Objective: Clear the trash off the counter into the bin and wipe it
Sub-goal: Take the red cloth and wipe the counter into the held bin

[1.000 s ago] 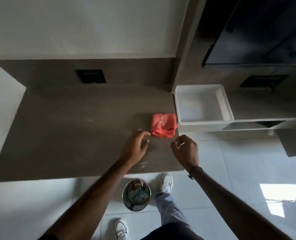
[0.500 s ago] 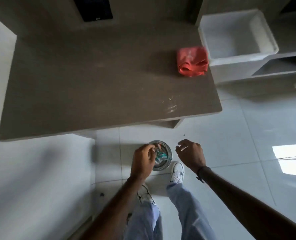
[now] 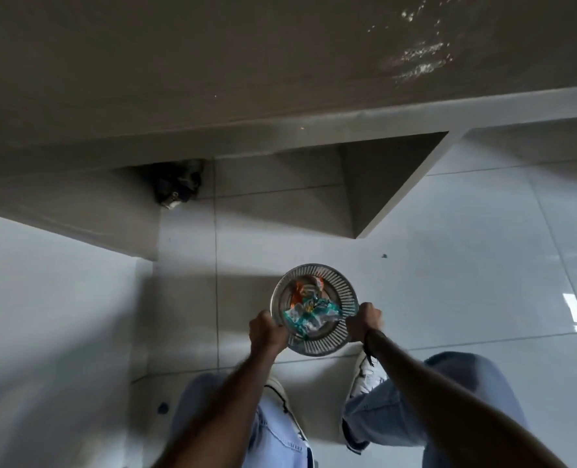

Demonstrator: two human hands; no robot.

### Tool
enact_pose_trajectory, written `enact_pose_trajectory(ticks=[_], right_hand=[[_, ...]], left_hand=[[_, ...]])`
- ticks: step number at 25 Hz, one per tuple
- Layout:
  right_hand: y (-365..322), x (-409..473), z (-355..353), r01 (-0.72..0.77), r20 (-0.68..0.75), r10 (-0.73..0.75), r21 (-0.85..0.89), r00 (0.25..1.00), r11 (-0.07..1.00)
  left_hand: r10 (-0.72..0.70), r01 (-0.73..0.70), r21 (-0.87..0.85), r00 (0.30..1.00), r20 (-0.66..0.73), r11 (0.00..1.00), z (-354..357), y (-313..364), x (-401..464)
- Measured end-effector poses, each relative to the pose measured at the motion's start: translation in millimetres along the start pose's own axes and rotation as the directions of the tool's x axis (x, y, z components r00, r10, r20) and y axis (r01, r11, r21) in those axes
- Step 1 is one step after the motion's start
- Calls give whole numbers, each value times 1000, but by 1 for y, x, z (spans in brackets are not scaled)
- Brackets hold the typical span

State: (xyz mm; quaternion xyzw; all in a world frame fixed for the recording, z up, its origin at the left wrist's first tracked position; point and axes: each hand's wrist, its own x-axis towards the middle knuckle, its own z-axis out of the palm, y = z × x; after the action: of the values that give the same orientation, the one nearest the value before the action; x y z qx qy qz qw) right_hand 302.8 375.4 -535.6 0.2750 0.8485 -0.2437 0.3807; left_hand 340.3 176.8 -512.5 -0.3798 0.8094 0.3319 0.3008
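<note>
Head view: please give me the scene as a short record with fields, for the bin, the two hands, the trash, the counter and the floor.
bin: round metal bin with slotted rim, on the floor below the counter edge
left hand: left hand gripping the rim on its left side
right hand: right hand gripping the rim on its right side
trash: crumpled wrappers, teal, white and orange, inside the bin
counter: grey counter with white smears near its right part
floor: glossy white tiled floor
cloth: not in view

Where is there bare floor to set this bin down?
Open tile lies right of the bin, beyond the counter support, and ahead toward the shadowed recess. It is crowded nearest the person: shoes and legs sit just behind, with the left hand and right hand gripping the rim.
</note>
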Motion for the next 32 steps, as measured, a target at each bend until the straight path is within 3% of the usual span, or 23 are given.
enact_pose_trajectory(ticks=[5, 12, 15, 18, 22, 25, 27, 30, 32], right_hand=[[-29, -85, -64, 55, -11, -55, -10, 998, 998], [-87, -330, -227, 158, 4, -158, -44, 987, 986], [-94, -348, -237, 275, -43, -280, -102, 959, 956], [-107, -373, -260, 421, -213, -424, -60, 881, 905], [-152, -366, -324, 591, -483, -590, -171, 647, 788], [-193, -330, -383, 596, -507, -660, -311, 555, 740], [-223, -295, -420, 525, -451, -687, -444, 570, 726], [-261, -247, -454, 435, -266, -671, -589, 692, 681], [-277, -222, -464, 437, -165, -659, -629, 734, 644]], left_hand=[[-33, 40, -73, 995, 89, 997, -72, 27, -67], [-84, 156, -206, 944, 318, 966, -279, 89, -270], [-109, 211, -221, 911, 397, 952, -281, 87, -283], [-140, 242, -256, 923, 359, 936, -280, 87, -297], [-191, 288, -234, 912, 363, 929, -279, 93, -300], [-220, 320, -245, 905, 363, 915, -274, 98, -296], [-249, 343, -251, 907, 341, 905, -266, 102, -293], [-299, 381, -303, 911, 286, 873, -254, 108, -292], [-340, 411, -339, 907, 249, 846, -247, 114, -290]])
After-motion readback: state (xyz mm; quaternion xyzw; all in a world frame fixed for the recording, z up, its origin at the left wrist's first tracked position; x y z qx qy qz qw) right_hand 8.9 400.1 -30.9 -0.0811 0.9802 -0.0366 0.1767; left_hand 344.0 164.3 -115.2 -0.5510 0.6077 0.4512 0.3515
